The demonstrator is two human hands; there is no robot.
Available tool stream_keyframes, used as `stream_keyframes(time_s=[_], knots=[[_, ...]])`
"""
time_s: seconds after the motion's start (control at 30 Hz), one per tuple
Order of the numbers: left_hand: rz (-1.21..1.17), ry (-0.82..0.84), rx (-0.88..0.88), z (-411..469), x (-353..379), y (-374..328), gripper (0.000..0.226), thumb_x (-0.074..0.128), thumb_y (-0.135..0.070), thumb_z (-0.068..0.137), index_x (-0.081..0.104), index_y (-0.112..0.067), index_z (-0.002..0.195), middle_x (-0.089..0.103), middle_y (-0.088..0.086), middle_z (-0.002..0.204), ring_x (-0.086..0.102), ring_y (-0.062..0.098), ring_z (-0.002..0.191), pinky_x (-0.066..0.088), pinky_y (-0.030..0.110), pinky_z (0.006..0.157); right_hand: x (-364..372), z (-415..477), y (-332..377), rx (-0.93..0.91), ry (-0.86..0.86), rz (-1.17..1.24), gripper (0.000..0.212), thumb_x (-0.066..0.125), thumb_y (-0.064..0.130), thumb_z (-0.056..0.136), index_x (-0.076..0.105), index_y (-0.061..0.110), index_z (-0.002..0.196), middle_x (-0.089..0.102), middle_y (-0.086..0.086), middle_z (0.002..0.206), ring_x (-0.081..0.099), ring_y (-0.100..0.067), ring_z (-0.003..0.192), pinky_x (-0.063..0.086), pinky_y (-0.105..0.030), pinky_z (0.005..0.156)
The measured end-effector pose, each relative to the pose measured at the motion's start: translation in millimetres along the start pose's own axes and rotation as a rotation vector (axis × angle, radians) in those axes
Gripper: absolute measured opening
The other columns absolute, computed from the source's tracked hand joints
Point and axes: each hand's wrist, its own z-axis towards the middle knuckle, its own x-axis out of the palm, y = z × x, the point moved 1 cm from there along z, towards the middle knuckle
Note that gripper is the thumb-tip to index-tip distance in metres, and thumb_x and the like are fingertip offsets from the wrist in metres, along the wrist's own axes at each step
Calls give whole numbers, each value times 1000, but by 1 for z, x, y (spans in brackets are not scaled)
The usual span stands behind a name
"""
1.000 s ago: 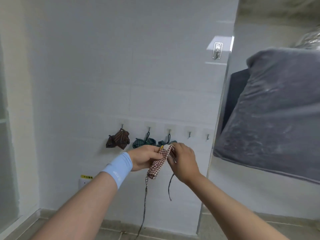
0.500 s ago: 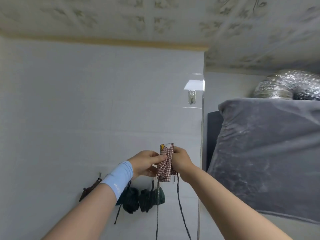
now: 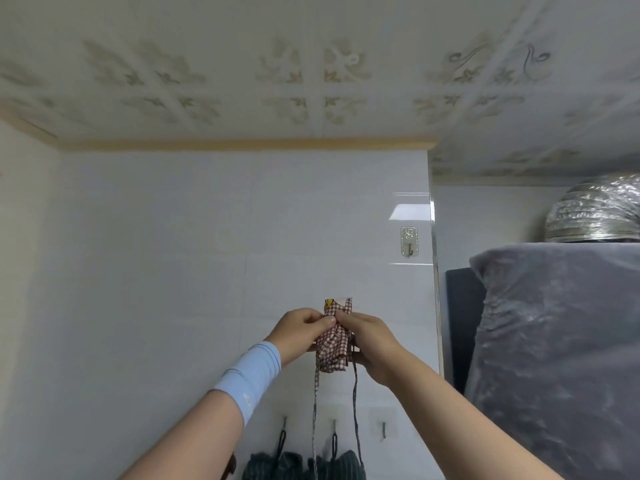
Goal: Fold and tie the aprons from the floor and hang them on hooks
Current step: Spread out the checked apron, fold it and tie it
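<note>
A grey covered bulk point(image 3: 554, 358) is filling the view at four o'clock. Two dark folded aprons point(image 3: 304, 464) are hanging from wall hooks point(image 3: 334, 424) at six o'clock. Just above them, at centre, the left hand point(image 3: 298, 332) and right hand point(image 3: 372, 344) are both pinching closed on the checked apron bundle point(image 3: 333, 344), its two strings point(image 3: 356, 410) dangling.

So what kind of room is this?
Probably a kitchen or utility corner: white tiled wall, a silver vent duct above a covered appliance, and a row of wall hooks holding folded aprons.
</note>
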Motion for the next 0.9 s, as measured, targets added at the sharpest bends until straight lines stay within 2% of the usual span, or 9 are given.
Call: stream_keyframes(time_s=[0.1,0.23,0.33,0.43,0.53,0.63,0.7,0.8,0.9], knots=[[-171,132,-42,-4,-1,1,48,77,-27,82,55,-4,117,71,10,109,70,21,100,56,40,92,9,5,5,15,-19,66,28,57,30,100,72,9,111,77,-11,101,74,-28,94,59,-39,78],[-2,25,-55,-6,-5,8,56,84,-16,74,48,-18,117,73,10,106,72,21,95,57,42,90,10,4,5,33,25,28,27,55,32,101,71,14,114,77,-6,99,74,-23,87,61,-40,76],[-82,0,-122,-15,-5,8,61,85,-11,70,51,-17,120,73,9,107,72,23,97,56,42,92,5,-7,0,67,106,-38,33,51,41,102,70,16,115,77,-4,95,71,-22,78,61,-41,68],[-78,15,-158,-32,-2,9,43,81,-7,74,67,-10,115,75,8,103,72,24,98,54,45,95,-3,-23,-10,180,258,-149,51,43,54,101,69,12,110,71,-3,82,58,-19,60,37,-25,45],[38,-40,-208,-53,-5,13,35,78,-4,77,71,-11,110,76,5,100,72,22,95,56,42,92,-9,-35,-26,167,262,-382,48,47,51,100,70,9,102,67,-3,78,39,-13,47,23,-23,44],[246,-142,-239,-74,-10,21,27,77,-7,77,74,-13,103,76,2,95,72,18,88,59,33,83,-10,-47,-34,-14,284,-715,25,54,32,97,71,14,93,58,7,70,43,-6,53,33,-21,54],[477,-157,-233,-86,-11,30,21,74,-10,77,75,-17,97,75,0,91,71,16,84,58,27,73,-6,-58,-35,-216,395,-997,24,47,26,100,70,21,102,55,14,73,48,-1,64,36,-20,60],[727,-126,-210,-104,-10,40,8,69,-15,78,76,-18,81,73,-2,78,69,15,77,56,27,66,11,-64,-36,-544,516,-1365,23,46,21,100,67,24,108,65,6,96,59,-17,86,49,-34,74],[839,-48,-183,-122,-12,43,13,68,-15,78,68,-21,66,67,-3,68,63,13,69,48,22,58,35,-59,-36,-810,460,-1443,18,54,24,97,70,27,105,55,5,95,59,-23,74,46,-35,62]])
